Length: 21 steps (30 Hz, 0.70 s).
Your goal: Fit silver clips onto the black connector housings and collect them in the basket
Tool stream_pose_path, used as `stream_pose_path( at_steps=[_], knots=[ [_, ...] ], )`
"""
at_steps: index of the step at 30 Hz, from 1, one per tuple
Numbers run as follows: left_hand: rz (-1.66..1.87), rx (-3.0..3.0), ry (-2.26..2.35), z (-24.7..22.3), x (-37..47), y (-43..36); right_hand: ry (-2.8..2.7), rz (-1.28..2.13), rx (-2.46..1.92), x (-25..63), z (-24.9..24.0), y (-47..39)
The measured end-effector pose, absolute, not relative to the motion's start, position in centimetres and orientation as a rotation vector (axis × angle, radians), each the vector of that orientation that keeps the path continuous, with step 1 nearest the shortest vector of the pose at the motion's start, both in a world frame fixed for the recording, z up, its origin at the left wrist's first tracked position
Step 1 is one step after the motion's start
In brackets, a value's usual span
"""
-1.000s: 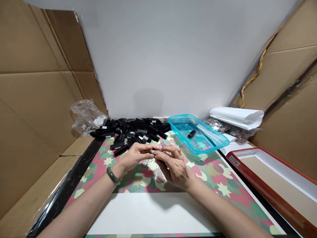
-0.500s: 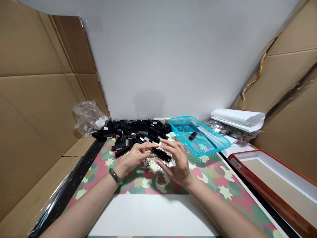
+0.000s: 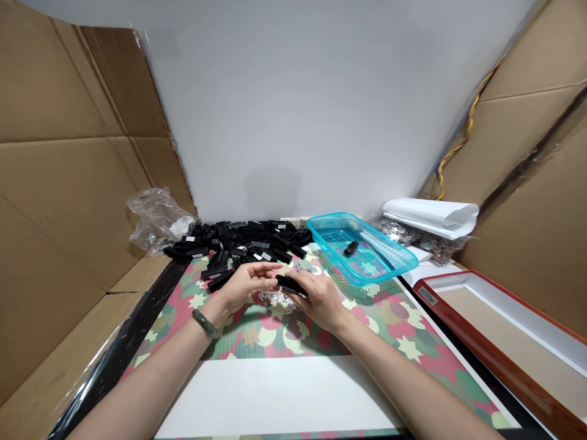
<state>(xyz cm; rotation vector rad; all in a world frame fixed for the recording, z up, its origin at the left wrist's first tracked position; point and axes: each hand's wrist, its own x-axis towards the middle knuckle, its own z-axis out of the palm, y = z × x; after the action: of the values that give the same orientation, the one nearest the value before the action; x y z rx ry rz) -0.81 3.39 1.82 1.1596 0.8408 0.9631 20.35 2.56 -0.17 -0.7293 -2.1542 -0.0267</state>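
Observation:
A small oblong black plastic casing (image 3: pixel 291 285) is held above the table, tilted down to the right. My right hand (image 3: pixel 321 299) grips it, thumb below and fingers over its upper side, covering its right part. By the casing's left end is my left hand (image 3: pixel 245 285), with a green bangle on the wrist; its fingers stretch out apart from the thumb, and the thumb tip is at or against that end. Beneath the hands lies a pile of small shiny metal pieces (image 3: pixel 279 302), partly hidden.
Many similar black casings (image 3: pixel 247 235) are heaped along the wall. A blue plastic basket (image 3: pixel 407 261) to the right holds one black piece (image 3: pixel 351 248). Bagged metal parts (image 3: pixel 398 232) lie under white paper (image 3: pixel 431 214). A red-edged box lid (image 3: pixel 486 318) sits right; cardboard (image 3: pixel 68 201) stands left.
My right hand has closed on the casing, and the casing has turned and shifted slightly left. My left fingers have loosened from its left end. The whole view has shifted a little.

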Motion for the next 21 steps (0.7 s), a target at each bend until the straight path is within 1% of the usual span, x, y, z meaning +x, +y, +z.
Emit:
stream_pose_path(
  at_steps=[9, 14, 17, 21],
  knots=[
    [1.106, 1.104, 0.889, 1.2, -0.3, 3.3, -2.148, -0.083, -0.766, 20.5, -0.5, 2.9],
    [1.178, 1.206, 0.904, 1.6, 0.0, 3.0, -2.118, -0.022, -0.776, 20.6, -0.4, 2.8],
    [1.272, 1.322, 0.896, 2.0, 0.2, 2.7, -2.007, 0.225, -0.768, 20.4, -0.1, 2.8],
    [1.395, 1.416, 0.917, 2.2, 0.5, 2.4, -1.808, 0.84, -0.827, 19.9, 0.2, 2.8]
  ],
)
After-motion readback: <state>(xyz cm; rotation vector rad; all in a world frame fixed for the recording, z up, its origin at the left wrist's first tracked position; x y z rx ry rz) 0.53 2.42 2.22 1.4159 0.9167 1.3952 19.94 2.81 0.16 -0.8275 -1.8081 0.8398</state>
